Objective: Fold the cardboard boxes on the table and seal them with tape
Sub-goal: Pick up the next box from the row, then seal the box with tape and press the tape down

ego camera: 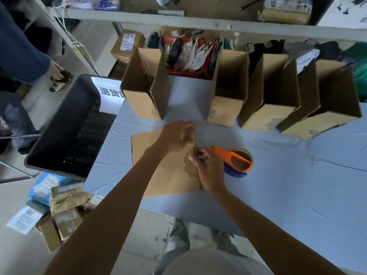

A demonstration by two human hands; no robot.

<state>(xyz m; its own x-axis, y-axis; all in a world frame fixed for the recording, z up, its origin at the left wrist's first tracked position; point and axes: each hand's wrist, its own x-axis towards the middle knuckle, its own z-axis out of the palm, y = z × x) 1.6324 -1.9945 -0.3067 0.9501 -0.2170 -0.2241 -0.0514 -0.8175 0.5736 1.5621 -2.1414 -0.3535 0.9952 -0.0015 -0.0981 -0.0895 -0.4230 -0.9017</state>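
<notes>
Shelving (pixel 198 22) backs the blue-clothed table (pixel 297 185), open boxes (pixel 270 92) lining its far edge.

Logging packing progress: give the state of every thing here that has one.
Flat box: lying flat on the table, not folded up.
Left hand: on the box's edge, blurred, grip unclear.
Right hand: pinching the box's edge.
Tape dispenser: lying on the table, unheld.
Standing boxes: four, upright, tops open.
Black bin: open, dark things inside.
</notes>
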